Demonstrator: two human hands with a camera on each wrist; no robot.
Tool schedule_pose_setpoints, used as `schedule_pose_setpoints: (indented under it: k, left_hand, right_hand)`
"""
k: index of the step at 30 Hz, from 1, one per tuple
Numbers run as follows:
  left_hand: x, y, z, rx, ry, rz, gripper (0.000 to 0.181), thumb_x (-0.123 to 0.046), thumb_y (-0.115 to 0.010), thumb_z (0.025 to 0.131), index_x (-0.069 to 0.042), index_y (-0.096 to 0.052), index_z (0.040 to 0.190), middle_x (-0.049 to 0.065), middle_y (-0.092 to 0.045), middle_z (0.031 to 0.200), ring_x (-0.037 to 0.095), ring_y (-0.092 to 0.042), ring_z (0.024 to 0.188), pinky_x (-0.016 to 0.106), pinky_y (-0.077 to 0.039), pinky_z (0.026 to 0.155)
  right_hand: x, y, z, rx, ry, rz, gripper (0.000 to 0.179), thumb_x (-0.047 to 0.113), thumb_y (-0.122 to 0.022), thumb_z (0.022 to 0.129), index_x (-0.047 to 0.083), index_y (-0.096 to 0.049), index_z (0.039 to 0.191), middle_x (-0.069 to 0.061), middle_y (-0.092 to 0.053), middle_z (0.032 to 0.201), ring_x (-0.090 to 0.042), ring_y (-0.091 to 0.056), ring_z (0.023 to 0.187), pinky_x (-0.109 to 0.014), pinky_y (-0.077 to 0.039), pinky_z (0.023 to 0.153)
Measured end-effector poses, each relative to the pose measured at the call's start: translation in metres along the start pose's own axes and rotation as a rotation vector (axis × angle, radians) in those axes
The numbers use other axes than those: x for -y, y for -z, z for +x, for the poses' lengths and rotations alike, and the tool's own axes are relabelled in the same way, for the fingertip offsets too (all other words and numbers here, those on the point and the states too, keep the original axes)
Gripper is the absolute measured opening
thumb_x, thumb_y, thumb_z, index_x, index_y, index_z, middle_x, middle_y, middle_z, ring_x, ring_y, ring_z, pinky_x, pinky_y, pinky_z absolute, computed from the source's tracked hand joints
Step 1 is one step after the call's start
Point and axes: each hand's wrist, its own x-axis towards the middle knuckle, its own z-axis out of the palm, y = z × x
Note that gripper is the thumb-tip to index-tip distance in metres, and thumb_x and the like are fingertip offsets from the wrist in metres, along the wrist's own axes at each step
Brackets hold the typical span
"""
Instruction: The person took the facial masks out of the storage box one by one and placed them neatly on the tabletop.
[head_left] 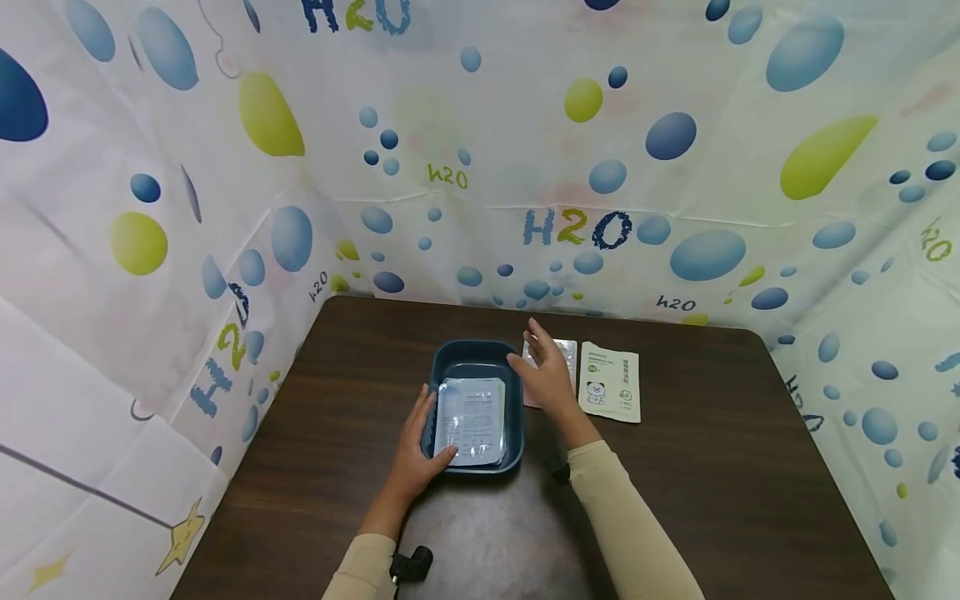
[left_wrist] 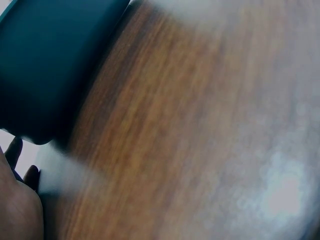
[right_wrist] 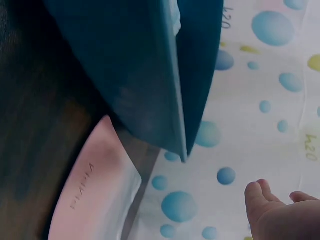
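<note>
A dark blue tray (head_left: 513, 450) stands on the brown table, with silvery-white flat packets (head_left: 470, 421) lying inside it. My left hand (head_left: 417, 454) is at the tray's left side, its fingers fairly straight along the outer wall and its thumb reaching over the near left corner. In the left wrist view, part of that hand (left_wrist: 20, 207) shows beside the tray's end (left_wrist: 55, 60). My right hand (head_left: 551, 383) hovers by the far right corner with fingers extended, holding nothing. Beneath it lies a pink and silver packet (head_left: 570, 354), partly hidden; its pink face (right_wrist: 95, 175) shows in the right wrist view.
A pale sachet with a bear drawing (head_left: 611, 383) lies right of the pink packet. The brown table (head_left: 712, 483) has rounded far corners. A white sheet with blue and green spots (head_left: 495, 167) hangs behind and at both sides.
</note>
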Motion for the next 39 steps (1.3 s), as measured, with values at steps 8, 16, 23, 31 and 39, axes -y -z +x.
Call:
schedule_pose_setpoints:
  k: [8,16,23,31,39]
  left_hand:
    - [-0.001,0.0,0.0,-0.007,-0.021,0.01,0.094,-0.021,-0.08,0.079,-0.004,-0.034,0.158,0.012,-0.019,0.172,0.039,-0.021,0.155,0.074,-0.02,0.115]
    - [-0.001,-0.002,0.0,-0.009,-0.047,0.018,0.096,-0.018,-0.081,0.076,0.0,-0.033,0.157,0.016,-0.019,0.171,0.047,-0.023,0.153,0.077,-0.021,0.112]
    - [-0.002,-0.002,0.002,-0.03,-0.07,-0.022,0.097,-0.008,-0.081,0.071,0.0,-0.036,0.156,0.022,-0.022,0.169,0.049,-0.025,0.152,0.078,-0.022,0.111]
    - [-0.001,0.0,0.0,-0.011,-0.043,0.036,0.095,-0.016,-0.081,0.076,-0.001,-0.034,0.157,0.017,-0.02,0.17,0.049,-0.025,0.151,0.077,-0.024,0.112]
    - [-0.004,0.001,0.001,0.002,-0.017,0.022,0.093,-0.02,-0.079,0.079,-0.004,-0.033,0.158,0.013,-0.019,0.172,0.045,-0.024,0.153,0.077,-0.022,0.113]
  right_hand:
    - [-0.014,-0.017,-0.003,0.047,-0.04,-0.008,0.075,0.018,-0.068,0.097,0.011,-0.029,0.161,-0.015,-0.034,0.166,-0.033,-0.035,0.153,-0.047,-0.031,0.123]
    - [-0.025,-0.031,-0.008,0.072,-0.098,0.041,0.075,0.013,-0.068,0.096,0.008,-0.03,0.16,-0.014,-0.031,0.168,-0.033,-0.035,0.153,-0.048,-0.029,0.124]
    - [-0.03,-0.047,-0.013,0.06,-0.158,0.034,0.074,0.014,-0.069,0.095,0.007,-0.033,0.159,-0.017,-0.033,0.166,-0.035,-0.037,0.151,-0.05,-0.031,0.122]
    - [-0.034,-0.067,-0.021,-0.006,-0.243,-0.027,0.073,0.015,-0.07,0.093,0.012,-0.036,0.158,-0.017,-0.033,0.166,-0.039,-0.033,0.153,-0.054,-0.03,0.122]
    - [-0.042,-0.075,-0.024,-0.029,-0.279,-0.071,0.069,0.018,-0.071,0.092,0.016,-0.042,0.155,-0.017,-0.039,0.163,-0.039,-0.04,0.148,-0.06,-0.032,0.119]
